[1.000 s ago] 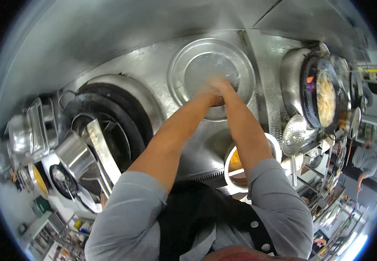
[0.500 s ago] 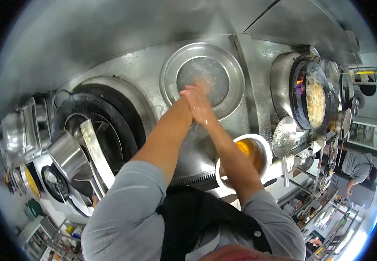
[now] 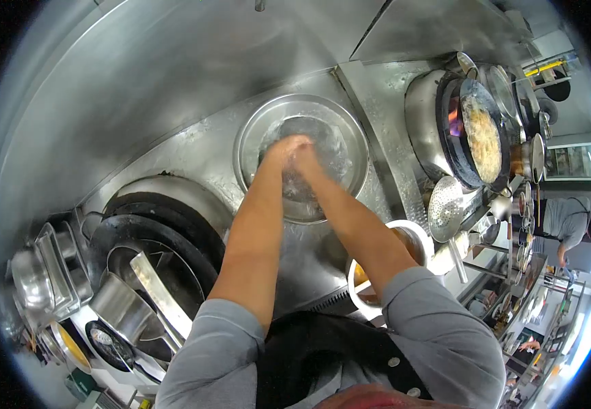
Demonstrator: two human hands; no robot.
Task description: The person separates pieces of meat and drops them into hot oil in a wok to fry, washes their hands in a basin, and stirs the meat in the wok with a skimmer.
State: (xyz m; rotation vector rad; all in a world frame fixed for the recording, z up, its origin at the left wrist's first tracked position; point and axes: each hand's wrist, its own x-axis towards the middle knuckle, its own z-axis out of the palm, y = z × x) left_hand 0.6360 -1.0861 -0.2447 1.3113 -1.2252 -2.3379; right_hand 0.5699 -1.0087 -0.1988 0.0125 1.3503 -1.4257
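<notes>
— Started nearest?

— Yes, with a black apron [image 3: 309, 341] and a grey sleeve [image 3: 428, 300], then passed a white-rimmed pot [image 3: 423, 238] with something orange inside.

— Found both hands?

— Found left hand [image 3: 285, 146] and right hand [image 3: 305, 162] close together over a basin [image 3: 243, 153], seemingly touching. Couldn't tell open from closed through the blur, or make out anything held.

— Judged how far along?

— Judged partway: had both hands in place at the basin, but not withdrawn. Couldn't read from one view how much was left.

— Noticed the look of it?

— Saw round, shiny metal with a broad rim, set on the steel counter [image 3: 309, 255] between stacked woks [image 3: 115, 255] and a raised divider [image 3: 377, 136]. Made out clear, stirred-up liquid [image 3: 336, 153] inside (suds or mere splashing, couldn't say).

— Looked farther?

— Spotted a perforated ladle [image 3: 445, 208] to the right, then a wok [image 3: 506, 146] with pale, golden food [image 3: 483, 140] and a lick of flame beside it. Glimpsed, well beyond, another person [image 3: 564, 221] in grey, apart from all this.
</notes>
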